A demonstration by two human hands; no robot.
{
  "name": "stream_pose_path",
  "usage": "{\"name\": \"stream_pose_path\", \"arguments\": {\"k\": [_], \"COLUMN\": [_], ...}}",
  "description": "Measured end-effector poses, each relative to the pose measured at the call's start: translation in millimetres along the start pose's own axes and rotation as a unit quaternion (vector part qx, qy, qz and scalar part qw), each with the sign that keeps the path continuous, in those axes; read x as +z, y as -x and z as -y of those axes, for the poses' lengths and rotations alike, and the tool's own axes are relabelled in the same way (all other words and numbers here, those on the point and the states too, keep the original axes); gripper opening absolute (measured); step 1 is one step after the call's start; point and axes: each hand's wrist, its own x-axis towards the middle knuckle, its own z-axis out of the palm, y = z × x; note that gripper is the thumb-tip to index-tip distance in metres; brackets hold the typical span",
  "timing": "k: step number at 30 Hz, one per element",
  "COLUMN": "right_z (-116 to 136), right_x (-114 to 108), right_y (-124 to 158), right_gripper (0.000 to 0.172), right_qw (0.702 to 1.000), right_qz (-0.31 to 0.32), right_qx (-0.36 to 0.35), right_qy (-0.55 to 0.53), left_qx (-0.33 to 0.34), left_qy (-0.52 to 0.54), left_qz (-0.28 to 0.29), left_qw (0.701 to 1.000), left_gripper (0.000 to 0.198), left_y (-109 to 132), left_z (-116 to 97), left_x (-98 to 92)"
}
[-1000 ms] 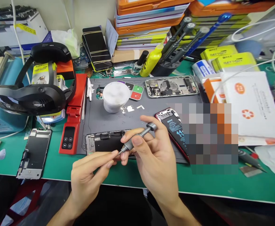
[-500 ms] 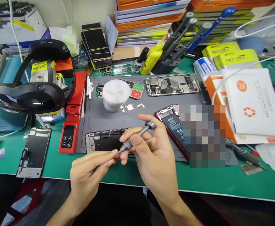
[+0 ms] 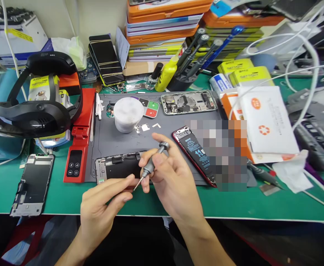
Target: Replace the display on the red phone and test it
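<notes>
While the screwdriver [image 3: 150, 165] is gripped by the right hand [image 3: 167, 181], its tip is pinched by the left hand [image 3: 106, 201]; the screen assembly [image 3: 117, 168] lies detached, and reassembly is judged unfinished.

A pixelated patch [image 3: 218, 153] hides the right end of the red phone [image 3: 191, 147]. The right hand [image 3: 169, 181] covers the right end of the black screen panel [image 3: 117, 168]. The screwdriver [image 3: 150, 164] tip is too small to make out.
</notes>
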Motion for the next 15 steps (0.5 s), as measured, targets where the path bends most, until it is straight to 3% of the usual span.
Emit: {"name": "stream_pose_path", "arguments": {"k": [3, 5, 6, 8, 11, 13, 15], "right_z": [6, 9, 9, 7, 4, 3, 0], "right_x": [-8, -16, -21, -33, -48, -53, -53], "right_y": [5, 7, 7, 3, -11, -20, -26], "right_gripper": [0.036, 0.043, 0.049, 0.062, 0.07, 0.066, 0.06], "right_qw": [0.993, 0.965, 0.936, 0.848, 0.708, 0.654, 0.629], "right_qz": [-0.059, -0.113, -0.133, -0.149, -0.127, -0.114, -0.103], "right_qx": [-0.086, -0.189, -0.259, -0.404, -0.538, -0.572, -0.592], "right_qy": [0.054, 0.141, 0.196, 0.309, 0.439, 0.482, 0.492], "left_qx": [0.067, 0.134, 0.159, 0.179, 0.184, 0.185, 0.185], "left_qy": [-0.109, -0.236, -0.295, -0.371, -0.395, -0.396, -0.395], "left_qz": [0.011, 0.028, 0.038, 0.055, 0.11, 0.139, 0.154], "left_qw": [0.992, 0.962, 0.941, 0.909, 0.893, 0.888, 0.886], "left_gripper": [0.029, 0.02, 0.022, 0.029, 0.038, 0.047, 0.052], "left_y": [-1, -6, -10, -18, -28, -32, -34], "left_z": [-2, -3, -4, -3, 2, 7, 12], "left_x": [-0.7, 0.2, 1.2, 3.8, 7.1, 7.7, 7.5]}}
